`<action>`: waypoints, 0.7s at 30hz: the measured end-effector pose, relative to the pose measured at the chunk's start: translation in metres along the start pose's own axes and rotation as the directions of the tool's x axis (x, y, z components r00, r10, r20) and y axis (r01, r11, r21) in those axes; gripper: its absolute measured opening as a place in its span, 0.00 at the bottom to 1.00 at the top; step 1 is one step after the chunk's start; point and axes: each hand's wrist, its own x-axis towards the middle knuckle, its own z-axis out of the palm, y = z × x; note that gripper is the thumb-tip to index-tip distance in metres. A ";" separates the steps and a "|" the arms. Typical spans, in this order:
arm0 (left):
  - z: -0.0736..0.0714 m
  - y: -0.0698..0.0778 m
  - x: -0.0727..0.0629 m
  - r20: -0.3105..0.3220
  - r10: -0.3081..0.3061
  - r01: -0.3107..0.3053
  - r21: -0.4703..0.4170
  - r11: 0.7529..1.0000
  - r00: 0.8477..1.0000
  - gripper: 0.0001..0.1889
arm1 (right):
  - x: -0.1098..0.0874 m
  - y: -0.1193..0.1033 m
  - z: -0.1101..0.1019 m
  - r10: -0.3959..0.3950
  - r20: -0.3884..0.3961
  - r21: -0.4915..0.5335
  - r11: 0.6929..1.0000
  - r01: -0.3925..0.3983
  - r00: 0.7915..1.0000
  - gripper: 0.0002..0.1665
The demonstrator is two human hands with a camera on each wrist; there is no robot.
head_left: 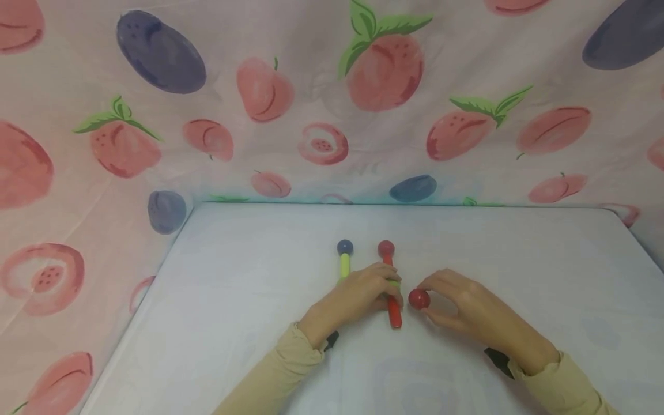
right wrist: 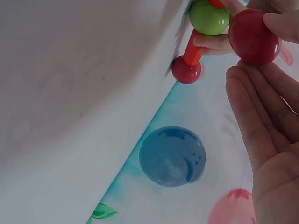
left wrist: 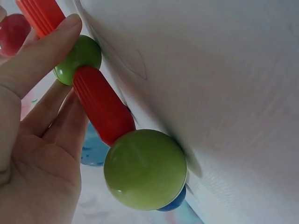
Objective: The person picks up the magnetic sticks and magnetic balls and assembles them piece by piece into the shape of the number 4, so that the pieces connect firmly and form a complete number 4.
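My left hand (head_left: 358,295) pinches a green ball (left wrist: 80,59) that joins red magnetic sticks. One red stick (head_left: 395,314) points toward me. Another red stick (left wrist: 103,106) leads to a larger-looking green ball (left wrist: 145,170), hidden under the hand in the head view. Beyond the left fingers, a red ball (head_left: 386,248) tops a red stick on the far side. A blue ball (head_left: 344,247) tops a yellow-green stick (head_left: 344,265), partly covered by the left hand. Just right of these pieces, my right hand (head_left: 467,305) holds a loose red ball (right wrist: 254,37) between thumb and fingertips.
The pieces lie on a white-covered table (head_left: 249,276). Behind it rises a fruit-printed cloth (head_left: 311,98), which also runs along the left side. Dark wrist straps (head_left: 500,362) show at the sleeve cuffs.
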 end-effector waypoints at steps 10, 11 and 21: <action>0.002 -0.001 0.001 0.000 0.004 -0.004 -0.011 1.000 1.000 0.11 | -0.002 -0.008 0.004 -0.034 0.033 0.038 0.999 0.033 0.999 0.24; 0.002 -0.001 0.001 0.001 0.006 -0.006 -0.014 1.000 1.000 0.11 | -0.002 -0.008 0.004 -0.036 0.036 0.040 0.999 0.035 0.999 0.24; 0.000 -0.002 0.001 -0.003 0.023 -0.023 -0.003 1.000 1.000 0.11 | 0.001 -0.016 0.009 -0.077 0.069 0.062 0.995 0.073 0.995 0.22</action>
